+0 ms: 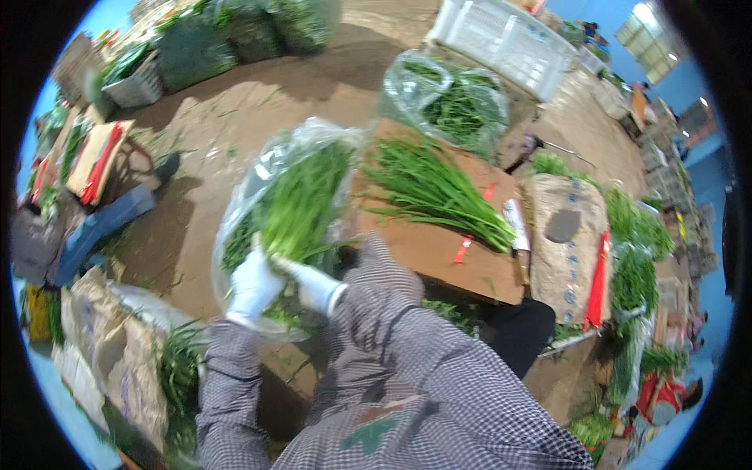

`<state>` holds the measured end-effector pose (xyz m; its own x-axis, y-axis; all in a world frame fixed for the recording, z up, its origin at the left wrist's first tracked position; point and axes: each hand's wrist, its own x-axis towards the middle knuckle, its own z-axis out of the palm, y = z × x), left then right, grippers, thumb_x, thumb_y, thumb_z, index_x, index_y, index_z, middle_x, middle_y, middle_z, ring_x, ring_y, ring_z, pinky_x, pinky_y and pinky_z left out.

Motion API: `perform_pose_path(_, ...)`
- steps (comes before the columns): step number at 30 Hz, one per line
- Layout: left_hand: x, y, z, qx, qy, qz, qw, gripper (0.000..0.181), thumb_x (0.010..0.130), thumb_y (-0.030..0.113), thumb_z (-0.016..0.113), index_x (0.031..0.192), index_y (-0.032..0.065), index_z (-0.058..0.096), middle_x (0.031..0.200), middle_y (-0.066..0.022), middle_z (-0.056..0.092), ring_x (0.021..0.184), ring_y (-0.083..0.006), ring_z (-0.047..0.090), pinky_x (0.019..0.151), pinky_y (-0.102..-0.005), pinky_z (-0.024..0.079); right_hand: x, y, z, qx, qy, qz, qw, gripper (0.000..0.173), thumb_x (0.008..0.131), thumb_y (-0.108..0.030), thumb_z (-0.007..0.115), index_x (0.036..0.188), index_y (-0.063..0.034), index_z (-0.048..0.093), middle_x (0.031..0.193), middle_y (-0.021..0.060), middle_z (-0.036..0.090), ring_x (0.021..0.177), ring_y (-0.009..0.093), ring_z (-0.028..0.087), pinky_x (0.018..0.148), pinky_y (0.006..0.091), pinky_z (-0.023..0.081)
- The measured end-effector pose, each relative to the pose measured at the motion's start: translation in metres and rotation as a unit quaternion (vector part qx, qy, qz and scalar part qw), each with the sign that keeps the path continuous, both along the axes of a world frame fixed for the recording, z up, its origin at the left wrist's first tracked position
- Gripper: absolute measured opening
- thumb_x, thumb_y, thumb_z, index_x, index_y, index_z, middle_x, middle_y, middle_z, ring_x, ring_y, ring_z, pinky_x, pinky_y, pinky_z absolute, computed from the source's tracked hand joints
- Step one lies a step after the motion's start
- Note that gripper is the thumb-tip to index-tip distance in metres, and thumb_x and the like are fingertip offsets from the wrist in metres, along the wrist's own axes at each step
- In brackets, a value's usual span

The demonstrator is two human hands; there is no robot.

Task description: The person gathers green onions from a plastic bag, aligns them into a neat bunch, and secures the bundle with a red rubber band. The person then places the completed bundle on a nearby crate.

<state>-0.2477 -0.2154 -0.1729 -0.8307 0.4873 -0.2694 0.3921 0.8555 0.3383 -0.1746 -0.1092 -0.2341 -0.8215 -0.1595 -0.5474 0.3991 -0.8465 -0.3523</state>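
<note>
Both my hands wear pale gloves and grip the stem ends of a bunch of long, thin green leaves (308, 200), probably garlic chives. My left hand (254, 286) is at the left side of the stems, my right hand (311, 286) at the right. The leaves point away from me, blurred, over an open clear plastic bag (242, 202) holding more greens. To the right, a second bunch of chives (437, 188) lies on a brown board (405, 241), with a red tie strip (463, 249) partly under it. A knife (517, 226) rests beside its stem ends at the board's right edge.
Right of the board, red ties (598, 282) lie on a tan sack (546, 264). Beyond the board stand a bag of greens (461, 108) and a white plastic crate (505, 44). At left are a person's jean-clad leg (106, 226) and another sack (117, 358).
</note>
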Motion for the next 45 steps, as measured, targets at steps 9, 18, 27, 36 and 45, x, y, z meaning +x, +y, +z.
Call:
perform_pose_path(9,0.082,-0.008,-0.056,0.351,-0.018,0.143,0.925,0.072,0.081,0.018,0.072,0.141,-0.0042,0.041,0.125,-0.0232,0.061,0.116,-0.0315,0.061,0.099,-0.0348,0.047,0.024,0.014,-0.038,0.023,-0.069,-0.015,0.997,0.025,0.086,-0.022,0.070,0.107,-0.0081,0.070,0.101,0.0067,0.070,0.087,0.021,0.066,0.076,0.0373,0.056)
perform_pose_path(18,0.088,-0.011,-0.082,0.341,0.063,0.159,0.925,0.029,0.092,0.014,0.053,0.113,-0.0036,0.062,0.107,-0.0205,0.066,0.096,-0.0356,0.064,0.086,-0.0392,0.051,0.031,0.032,-0.022,0.046,-0.092,0.035,0.994,0.029,0.086,-0.027,0.072,0.108,-0.0078,0.066,0.092,0.0048,0.072,0.076,0.022,0.069,0.069,0.0425,0.059)
perform_pose_path(27,0.113,0.010,-0.098,0.402,0.150,0.184,0.885,0.022,0.089,0.011,0.058,0.105,-0.0022,0.066,0.105,-0.0211,0.066,0.096,-0.0379,0.062,0.086,-0.0416,0.051,0.043,0.036,-0.067,0.061,-0.109,0.000,0.992,0.038,0.082,-0.020,0.076,0.115,-0.0054,0.062,0.102,0.0078,0.068,0.092,0.025,0.066,0.083,0.0431,0.055)
perform_pose_path(36,0.076,-0.059,-0.095,0.300,0.183,0.252,0.902,0.027,0.086,0.013,0.057,0.108,0.0023,0.066,0.109,-0.0179,0.065,0.104,-0.0319,0.060,0.092,-0.0407,0.047,0.041,0.038,-0.028,0.108,-0.128,0.009,0.986,0.030,0.088,-0.020,0.065,0.113,-0.0045,0.063,0.099,0.0104,0.070,0.086,0.026,0.068,0.075,0.0465,0.058)
perform_pose_path(45,0.118,0.014,-0.094,0.305,0.041,0.194,0.931,0.032,0.086,0.010,0.056,0.114,-0.0048,0.063,0.115,-0.0219,0.064,0.105,-0.0371,0.062,0.093,-0.0402,0.050,0.044,0.035,-0.023,0.122,-0.132,0.022,0.983,0.033,0.084,-0.016,0.074,0.114,-0.0062,0.066,0.101,0.0054,0.070,0.089,0.021,0.067,0.080,0.0360,0.056)
